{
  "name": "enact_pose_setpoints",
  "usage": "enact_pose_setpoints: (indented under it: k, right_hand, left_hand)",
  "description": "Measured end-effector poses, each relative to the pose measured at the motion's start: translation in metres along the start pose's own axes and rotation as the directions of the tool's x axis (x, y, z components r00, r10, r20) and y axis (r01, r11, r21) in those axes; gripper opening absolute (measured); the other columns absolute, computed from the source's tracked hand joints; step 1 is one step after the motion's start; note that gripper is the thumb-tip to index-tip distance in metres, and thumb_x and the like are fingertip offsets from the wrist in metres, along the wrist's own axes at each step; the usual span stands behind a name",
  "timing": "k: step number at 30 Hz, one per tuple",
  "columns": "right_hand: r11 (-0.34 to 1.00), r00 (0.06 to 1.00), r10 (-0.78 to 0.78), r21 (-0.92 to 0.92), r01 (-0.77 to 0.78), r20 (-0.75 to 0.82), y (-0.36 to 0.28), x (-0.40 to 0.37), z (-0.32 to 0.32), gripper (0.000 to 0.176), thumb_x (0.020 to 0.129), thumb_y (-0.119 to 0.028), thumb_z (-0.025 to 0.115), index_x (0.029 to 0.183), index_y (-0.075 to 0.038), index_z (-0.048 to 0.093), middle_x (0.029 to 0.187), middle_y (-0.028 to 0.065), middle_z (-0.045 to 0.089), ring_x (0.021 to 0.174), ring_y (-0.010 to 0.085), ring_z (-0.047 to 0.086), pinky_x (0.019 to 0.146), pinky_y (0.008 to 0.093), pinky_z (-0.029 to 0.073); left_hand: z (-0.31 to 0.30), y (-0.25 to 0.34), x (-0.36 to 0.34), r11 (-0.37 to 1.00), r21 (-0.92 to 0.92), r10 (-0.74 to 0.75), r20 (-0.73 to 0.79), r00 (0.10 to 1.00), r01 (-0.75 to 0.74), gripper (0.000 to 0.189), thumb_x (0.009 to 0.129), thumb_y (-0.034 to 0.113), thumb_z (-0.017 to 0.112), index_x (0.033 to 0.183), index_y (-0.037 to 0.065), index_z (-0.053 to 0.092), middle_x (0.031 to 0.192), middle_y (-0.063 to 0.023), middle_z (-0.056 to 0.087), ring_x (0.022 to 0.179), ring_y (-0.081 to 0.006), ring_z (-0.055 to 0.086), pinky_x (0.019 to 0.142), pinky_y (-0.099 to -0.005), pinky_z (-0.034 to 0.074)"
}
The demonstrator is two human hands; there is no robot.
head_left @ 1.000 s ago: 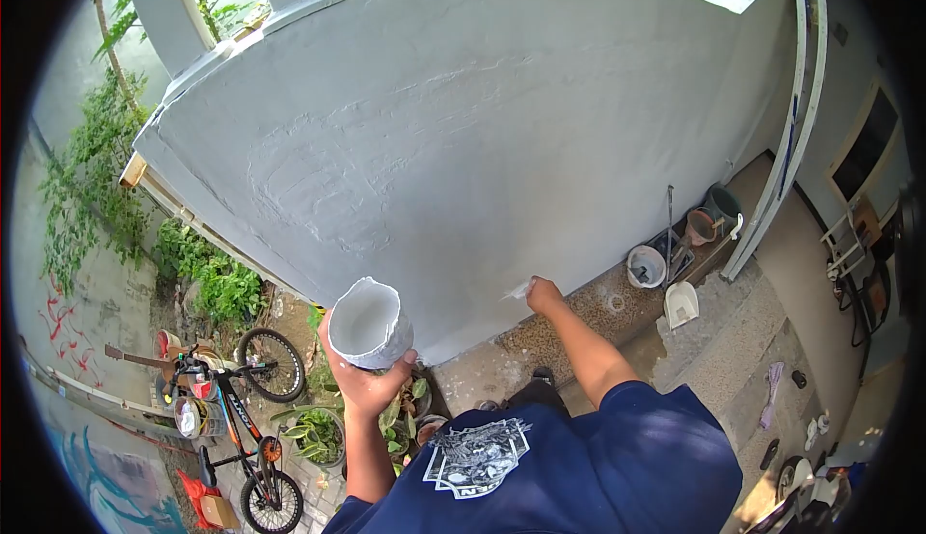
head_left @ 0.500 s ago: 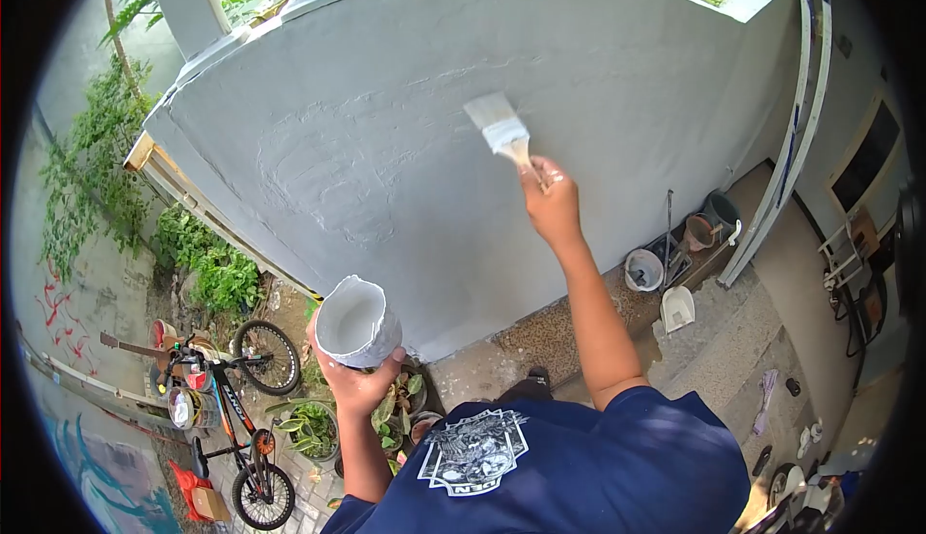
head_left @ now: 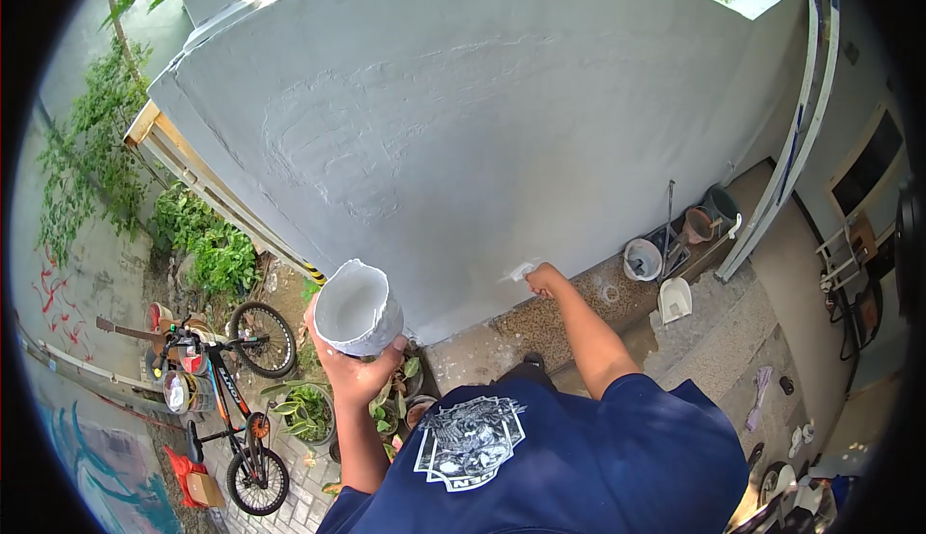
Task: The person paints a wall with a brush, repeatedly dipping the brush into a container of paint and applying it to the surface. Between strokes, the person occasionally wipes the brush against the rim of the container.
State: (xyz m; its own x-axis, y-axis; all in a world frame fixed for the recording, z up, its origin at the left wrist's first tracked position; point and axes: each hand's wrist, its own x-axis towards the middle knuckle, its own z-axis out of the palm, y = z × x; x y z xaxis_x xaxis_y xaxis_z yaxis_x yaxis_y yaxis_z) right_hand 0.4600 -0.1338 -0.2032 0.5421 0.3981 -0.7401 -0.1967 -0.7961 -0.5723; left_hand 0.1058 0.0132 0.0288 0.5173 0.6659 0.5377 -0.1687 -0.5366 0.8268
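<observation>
My left hand [head_left: 355, 378] is wrapped round the lower side of a paint-crusted pot [head_left: 384, 327], held upright with its mouth facing up and pale paint inside. My right hand [head_left: 546, 281] grips a paintbrush [head_left: 523, 272] low against the grey wall [head_left: 453, 177]. Most of the brush is hidden or blurred; only a whitish part shows beyond the fingers, with a pale patch of paint around it. Rough, raised strokes mark the wall's upper left.
A bicycle [head_left: 236, 409] stands at the lower left near potted plants [head_left: 307, 413]. At the wall's right foot are a white bucket [head_left: 642, 260], other buckets and a white dustpan [head_left: 675, 300]. A metal rail [head_left: 786, 138] rises at right.
My right hand has moved the paintbrush from the wall's upper middle down to near its base. My left hand still holds the pot in about the same place.
</observation>
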Motion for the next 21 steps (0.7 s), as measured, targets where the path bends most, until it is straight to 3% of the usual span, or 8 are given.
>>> enact_pose_setpoints:
  k: [4, 6, 11, 12, 14, 16, 18, 21]
  right_hand:
    - [0.825, 0.899, -0.309, 0.382, 0.416, -0.312, -0.054, -0.031, -0.016, 0.033, 0.092, -0.025, 0.057, 0.068, -0.003, 0.052, 0.054, 0.0020, 0.048, 0.040, 0.0101, 0.038, 0.036, 0.0270, 0.026]
    - [0.741, 0.740, -0.505, 0.216, 0.636, -0.445, -0.116, -0.104, -0.046, 0.030, 0.093, -0.024, 0.055, 0.071, -0.003, 0.053, 0.055, -0.0016, 0.048, 0.042, 0.0064, 0.036, 0.038, 0.0252, 0.026]
    - [0.426, 0.502, -0.655, 0.273, 0.862, -0.564, -0.152, -0.207, -0.070, 0.031, 0.095, -0.027, 0.053, 0.078, -0.003, 0.058, 0.058, -0.0023, 0.049, 0.046, 0.0047, 0.040, 0.043, 0.0239, 0.031]
    - [0.426, 0.502, -0.656, 0.273, 0.863, -0.563, -0.151, -0.204, -0.064, 0.031, 0.095, -0.027, 0.053, 0.078, -0.003, 0.058, 0.058, -0.0023, 0.049, 0.046, 0.0047, 0.040, 0.043, 0.0239, 0.031]
    - [0.509, 0.358, -0.701, -0.081, 0.857, -0.617, -0.146, -0.183, -0.048, 0.036, 0.096, -0.032, 0.051, 0.080, -0.001, 0.058, 0.060, 0.0029, 0.052, 0.052, 0.0127, 0.048, 0.052, 0.0286, 0.041]
    - [0.654, 0.408, -0.658, -0.212, 0.726, -0.633, -0.129, -0.121, -0.033, 0.040, 0.097, -0.033, 0.047, 0.081, 0.001, 0.058, 0.065, 0.0168, 0.059, 0.060, 0.0323, 0.056, 0.060, 0.0402, 0.044]
    - [0.716, 0.468, -0.591, -0.162, 0.679, -0.657, -0.095, -0.058, -0.016, 0.044, 0.097, -0.037, 0.044, 0.080, 0.002, 0.058, 0.071, 0.0213, 0.061, 0.068, 0.0427, 0.057, 0.067, 0.0450, 0.046]
    - [0.792, 0.522, -0.489, -0.104, 0.601, -0.699, -0.043, 0.025, 0.006, 0.050, 0.097, -0.041, 0.042, 0.082, 0.003, 0.061, 0.074, 0.0210, 0.064, 0.071, 0.0394, 0.061, 0.070, 0.0438, 0.048]
  left_hand:
    - [-0.001, 0.007, 0.002, 0.999, -0.035, 0.021, 0.007, 1.000, -0.020, 0.091, 0.058, 0.024, 0.084, 0.129, 0.000, 0.033, 0.118, -0.0123, 0.049, 0.108, -0.0231, 0.053, 0.094, -0.0373, 0.042]
    - [0.001, 0.007, 0.003, 1.000, -0.028, -0.011, 0.006, 1.000, 0.011, 0.091, 0.059, 0.025, 0.085, 0.129, -0.001, 0.033, 0.118, -0.0123, 0.049, 0.108, -0.0230, 0.053, 0.094, -0.0372, 0.042]
    - [-0.007, -0.003, 0.005, 0.999, 0.038, 0.008, 0.013, 1.000, -0.008, 0.089, 0.060, 0.024, 0.084, 0.129, 0.000, 0.034, 0.117, -0.0120, 0.048, 0.107, -0.0226, 0.052, 0.094, -0.0368, 0.042]
    - [-0.006, -0.005, 0.006, 0.999, 0.038, 0.008, 0.012, 1.000, -0.008, 0.089, 0.060, 0.024, 0.084, 0.129, 0.000, 0.034, 0.117, -0.0120, 0.048, 0.107, -0.0226, 0.052, 0.094, -0.0368, 0.042]
    - [-0.003, -0.007, 0.007, 1.000, 0.013, -0.027, -0.015, 1.000, 0.027, 0.089, 0.060, 0.024, 0.083, 0.129, -0.001, 0.033, 0.117, -0.0126, 0.048, 0.108, -0.0227, 0.052, 0.094, -0.0369, 0.042]
    - [-0.003, -0.010, 0.010, 0.999, 0.017, -0.036, -0.019, 0.999, 0.036, 0.090, 0.059, 0.024, 0.084, 0.129, -0.001, 0.033, 0.118, -0.0128, 0.048, 0.108, -0.0226, 0.052, 0.094, -0.0368, 0.042]
    - [-0.002, -0.010, 0.009, 0.998, 0.022, -0.050, -0.020, 0.999, 0.050, 0.091, 0.059, 0.024, 0.084, 0.129, 0.000, 0.033, 0.118, -0.0131, 0.047, 0.108, -0.0225, 0.052, 0.094, -0.0367, 0.041]
    - [-0.001, -0.009, 0.010, 0.997, -0.013, -0.075, -0.036, 0.997, 0.075, 0.093, 0.058, 0.025, 0.084, 0.131, 0.000, 0.032, 0.118, -0.0131, 0.047, 0.107, -0.0226, 0.052, 0.094, -0.0365, 0.041]
